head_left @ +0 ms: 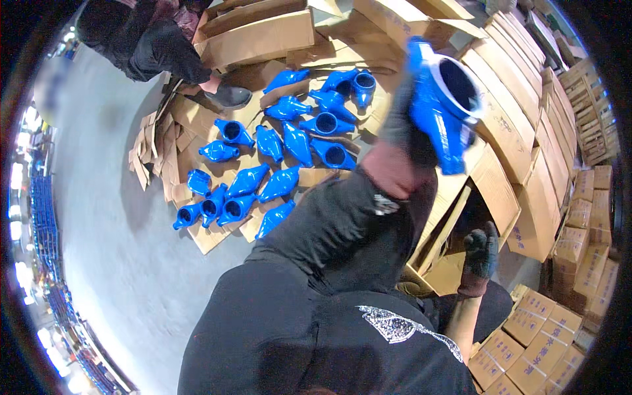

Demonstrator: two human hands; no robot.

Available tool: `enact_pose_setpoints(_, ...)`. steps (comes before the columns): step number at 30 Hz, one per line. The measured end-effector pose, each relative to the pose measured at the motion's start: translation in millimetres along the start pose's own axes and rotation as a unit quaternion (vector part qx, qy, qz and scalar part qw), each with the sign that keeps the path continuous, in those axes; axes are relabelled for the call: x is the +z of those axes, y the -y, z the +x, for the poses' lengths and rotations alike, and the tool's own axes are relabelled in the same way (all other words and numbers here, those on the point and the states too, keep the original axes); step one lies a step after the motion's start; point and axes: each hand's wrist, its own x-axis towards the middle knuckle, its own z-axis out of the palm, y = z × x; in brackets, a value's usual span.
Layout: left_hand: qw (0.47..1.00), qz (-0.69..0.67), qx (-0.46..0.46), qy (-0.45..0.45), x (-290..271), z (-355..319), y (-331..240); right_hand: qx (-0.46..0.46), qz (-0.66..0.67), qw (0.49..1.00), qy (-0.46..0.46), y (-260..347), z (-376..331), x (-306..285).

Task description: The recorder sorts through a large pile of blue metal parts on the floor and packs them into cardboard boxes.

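My left hand [399,128], in a dark glove, is raised at the upper right and closed around a blue water meter body [431,99]. Its wide round opening faces right, and one narrow end points down. Motion blurs the hand, and the casting hides part of it. Lower right, my gloved right hand [481,253] is held up with its fingers apart and nothing visible in them. It is beside an open cardboard box [444,273], whose inside is mostly dark. Several more blue water meter bodies [297,143] lie on flattened cardboard [187,118] on the floor.
Large cartons [503,99] lean in a row at the right. Taped boxes [546,342] are stacked lower right, with a wooden pallet [596,108] behind. A person in dark clothes [164,52] is at the far left, one shoe [230,97] at the cardboard. An open carton [257,49] stands behind the castings.
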Motion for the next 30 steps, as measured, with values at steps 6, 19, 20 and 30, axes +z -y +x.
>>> enact_pose_setpoints(6,0.983,0.022,0.092,-0.157,-118,-34,-124,0.094,-0.033,0.995,-0.024,-25,14,0)
enact_pose_setpoints(19,0.657,0.669,0.185,-0.295,-418,-84,-331,0.128,-0.161,0.972,-0.11,-50,46,-35)
enact_pose_setpoints(20,0.614,0.745,0.142,-0.218,-423,-67,-316,0.059,-0.313,0.946,-0.069,-52,49,-56)
enact_pose_setpoints(30,0.192,0.858,-0.207,-0.429,-388,-54,-288,0.03,-0.506,0.835,-0.215,-71,106,-185)
